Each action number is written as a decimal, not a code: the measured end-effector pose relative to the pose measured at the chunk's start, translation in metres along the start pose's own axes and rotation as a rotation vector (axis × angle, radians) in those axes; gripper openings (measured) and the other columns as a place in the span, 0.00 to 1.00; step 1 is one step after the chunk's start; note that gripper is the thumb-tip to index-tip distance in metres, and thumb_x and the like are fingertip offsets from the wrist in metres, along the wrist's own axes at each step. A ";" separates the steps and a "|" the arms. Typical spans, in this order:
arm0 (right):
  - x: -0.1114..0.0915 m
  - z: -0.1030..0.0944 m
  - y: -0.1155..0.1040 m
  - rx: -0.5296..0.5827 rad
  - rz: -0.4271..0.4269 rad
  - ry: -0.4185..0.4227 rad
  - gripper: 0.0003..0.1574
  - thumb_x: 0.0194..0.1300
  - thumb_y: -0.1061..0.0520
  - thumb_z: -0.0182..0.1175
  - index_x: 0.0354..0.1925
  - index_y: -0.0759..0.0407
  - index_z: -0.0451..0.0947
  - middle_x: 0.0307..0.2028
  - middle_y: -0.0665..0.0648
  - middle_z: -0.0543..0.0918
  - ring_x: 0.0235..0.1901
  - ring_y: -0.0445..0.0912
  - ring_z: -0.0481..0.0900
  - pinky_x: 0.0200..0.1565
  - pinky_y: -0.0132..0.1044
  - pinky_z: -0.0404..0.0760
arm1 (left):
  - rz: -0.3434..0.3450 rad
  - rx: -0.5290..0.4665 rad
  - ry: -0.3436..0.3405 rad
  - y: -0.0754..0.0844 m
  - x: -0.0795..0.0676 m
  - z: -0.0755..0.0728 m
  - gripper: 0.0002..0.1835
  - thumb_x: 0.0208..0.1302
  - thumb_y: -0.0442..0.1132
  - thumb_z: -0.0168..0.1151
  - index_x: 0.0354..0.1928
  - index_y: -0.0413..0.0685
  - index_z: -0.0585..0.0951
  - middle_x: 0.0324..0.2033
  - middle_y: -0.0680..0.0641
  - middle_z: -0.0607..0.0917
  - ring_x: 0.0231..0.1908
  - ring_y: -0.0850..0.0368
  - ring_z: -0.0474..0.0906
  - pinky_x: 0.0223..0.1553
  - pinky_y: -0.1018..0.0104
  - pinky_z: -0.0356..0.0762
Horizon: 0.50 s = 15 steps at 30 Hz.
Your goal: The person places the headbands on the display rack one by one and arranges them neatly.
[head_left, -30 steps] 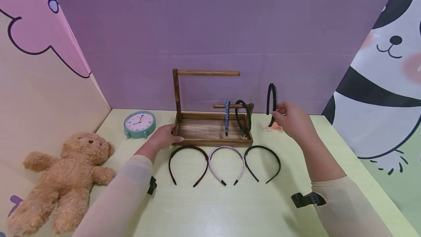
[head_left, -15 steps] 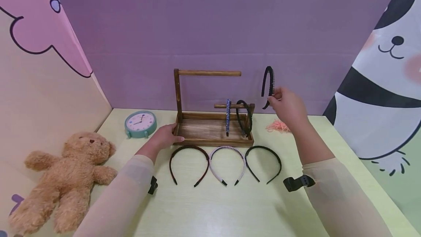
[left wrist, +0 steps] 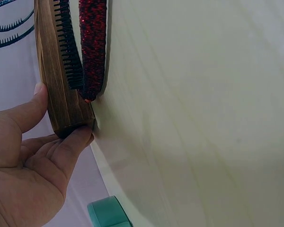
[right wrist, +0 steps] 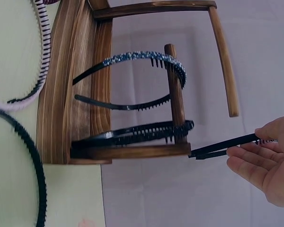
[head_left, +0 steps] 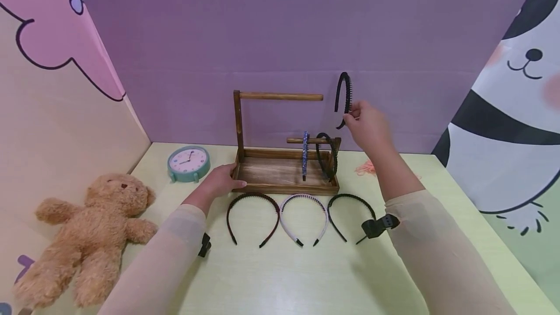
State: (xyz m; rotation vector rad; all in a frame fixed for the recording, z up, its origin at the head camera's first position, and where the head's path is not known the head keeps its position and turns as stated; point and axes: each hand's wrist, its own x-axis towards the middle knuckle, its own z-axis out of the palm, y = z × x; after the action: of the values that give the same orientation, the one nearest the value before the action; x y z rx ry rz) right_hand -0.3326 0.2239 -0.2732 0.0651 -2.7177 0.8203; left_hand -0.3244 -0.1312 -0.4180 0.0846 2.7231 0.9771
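Right hand (head_left: 369,125): I pinch a black headband (head_left: 348,94) between thumb and fingers, upright, raised above the table (head_left: 280,281), right of the upper bar's (head_left: 280,96) free end in head view. Left hand (head_left: 218,181): I grip the left end of the wooden rack (head_left: 286,189). Blue glittery headband (head_left: 305,157) and another black one hang on its lower bar (head_left: 295,140). Dark red headband (head_left: 253,195), lilac headband (head_left: 303,196) and third black headband (head_left: 351,196) lie in a row before it.

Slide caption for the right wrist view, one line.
Right hand holds a black headband near a wooden rack whose lower bar carries a blue glittery headband and a black one.
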 end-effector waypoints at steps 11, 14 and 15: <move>0.013 0.024 -0.025 0.056 -0.007 -0.044 0.25 0.74 0.50 0.51 0.61 0.63 0.68 0.52 0.63 0.81 0.50 0.56 0.79 0.50 0.49 0.79 | 0.005 -0.013 -0.005 0.000 0.001 0.000 0.44 0.67 0.48 0.64 0.77 0.44 0.52 0.74 0.38 0.59 0.74 0.40 0.54 0.72 0.45 0.56; 0.015 0.031 -0.033 0.065 -0.003 -0.058 0.24 0.74 0.49 0.51 0.61 0.63 0.68 0.52 0.62 0.81 0.50 0.55 0.79 0.49 0.48 0.80 | 0.001 -0.014 -0.005 0.000 0.001 0.000 0.44 0.67 0.47 0.64 0.77 0.44 0.53 0.74 0.38 0.60 0.74 0.40 0.54 0.72 0.45 0.56; 0.016 0.034 -0.036 0.066 -0.003 -0.063 0.24 0.74 0.49 0.51 0.61 0.62 0.68 0.53 0.62 0.81 0.50 0.55 0.79 0.49 0.48 0.80 | 0.001 -0.014 -0.005 -0.001 0.001 -0.001 0.44 0.67 0.47 0.64 0.77 0.44 0.52 0.74 0.38 0.59 0.74 0.40 0.54 0.72 0.45 0.56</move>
State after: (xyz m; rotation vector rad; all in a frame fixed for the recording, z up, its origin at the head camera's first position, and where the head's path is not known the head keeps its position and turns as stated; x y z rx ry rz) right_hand -0.3520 0.1761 -0.2761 0.1111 -2.7483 0.9220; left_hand -0.3258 -0.1319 -0.4183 0.0861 2.7117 0.9942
